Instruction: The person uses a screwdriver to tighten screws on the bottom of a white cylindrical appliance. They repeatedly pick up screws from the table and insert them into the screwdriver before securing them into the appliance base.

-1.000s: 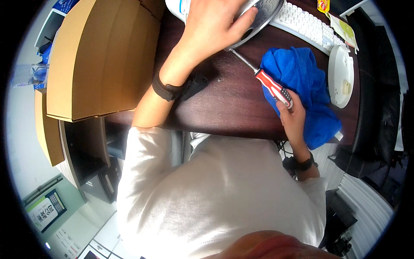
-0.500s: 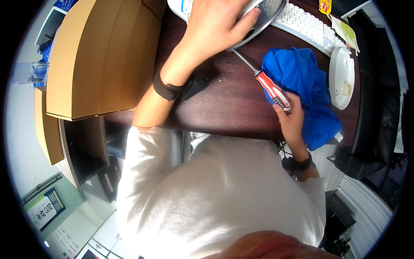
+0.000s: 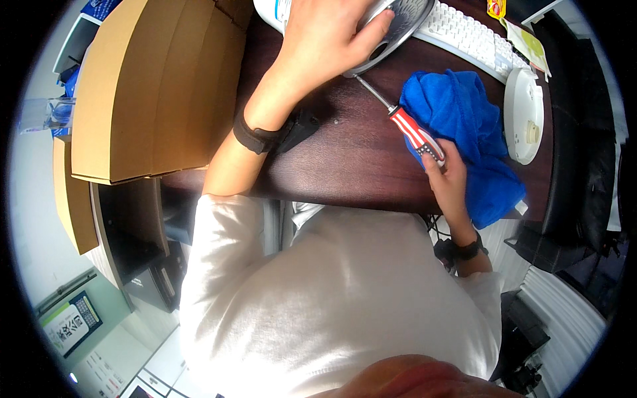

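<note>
At the top edge, my left hand (image 3: 325, 40) is wrapped over a round grey-and-white housing (image 3: 397, 41) with a shiny rim and a perforated inside; the picture's edge cuts off part of it. My right hand (image 3: 448, 179) grips the end of a screwdriver (image 3: 416, 134) with a red, white and dark starred handle. Its metal shaft points up and left, and the tip meets the housing's lower rim; the exact contact spot is too small to make out. Right beside the handle lies a crumpled blue cloth (image 3: 458, 113).
A white oval cover (image 3: 523, 118) lies right of the cloth on the dark wooden table (image 3: 318, 166). Behind the cloth is a white keyboard (image 3: 464, 40), near a yellow packet (image 3: 496, 8). A large cardboard box (image 3: 172, 86) stands at the left, and a black chair (image 3: 577, 146) at the right.
The screwdriver handle has turned a little in my right fingers, showing more of its stripes. My left hand keeps its hold on the housing. The view has shifted slightly.
</note>
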The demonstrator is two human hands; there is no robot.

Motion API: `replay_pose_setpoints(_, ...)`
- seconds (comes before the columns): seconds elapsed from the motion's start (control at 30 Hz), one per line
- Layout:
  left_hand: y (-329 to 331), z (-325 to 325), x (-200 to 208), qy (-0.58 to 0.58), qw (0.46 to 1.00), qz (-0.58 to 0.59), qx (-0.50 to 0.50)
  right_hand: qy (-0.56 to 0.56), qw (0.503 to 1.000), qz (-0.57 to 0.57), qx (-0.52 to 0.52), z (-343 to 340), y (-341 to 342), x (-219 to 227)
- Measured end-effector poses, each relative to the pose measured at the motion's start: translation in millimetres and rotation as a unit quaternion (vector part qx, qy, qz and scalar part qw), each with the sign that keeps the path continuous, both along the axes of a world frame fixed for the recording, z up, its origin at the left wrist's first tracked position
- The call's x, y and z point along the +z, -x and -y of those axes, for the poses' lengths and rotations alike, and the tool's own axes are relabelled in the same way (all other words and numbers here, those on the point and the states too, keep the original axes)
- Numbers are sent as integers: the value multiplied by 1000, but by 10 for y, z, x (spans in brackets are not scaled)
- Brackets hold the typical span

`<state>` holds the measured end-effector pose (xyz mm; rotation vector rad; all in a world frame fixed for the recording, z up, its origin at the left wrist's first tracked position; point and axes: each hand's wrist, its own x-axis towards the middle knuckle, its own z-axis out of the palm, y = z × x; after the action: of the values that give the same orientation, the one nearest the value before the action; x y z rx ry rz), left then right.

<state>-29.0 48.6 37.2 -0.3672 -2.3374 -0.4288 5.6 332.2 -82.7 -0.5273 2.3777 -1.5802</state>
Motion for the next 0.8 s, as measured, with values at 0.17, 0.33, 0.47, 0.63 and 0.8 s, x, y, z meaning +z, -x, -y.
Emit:
replay_pose_setpoints(0.17,-7,4,-9,0,1000,-1,1,-61,997,-43,20,83,-29,124)
replay_pose_setpoints(0.33,-37,-26,45,2,1000,18,10,-35,996,-22,75,-103,-94,204)
replay_pose_setpoints(0.47,-34,-15,16,3,1000,5,7,-58,990,-23,130,-83,-133,317)
replay_pose_setpoints(0.63,-5,8,-23,4,1000,-7,0,-95,984,2,150,-16,-128,335)
replay_pose_setpoints(0.8,13,20,-43,5,1000,-18,-1,-75,989,-19,130,-54,-131,286)
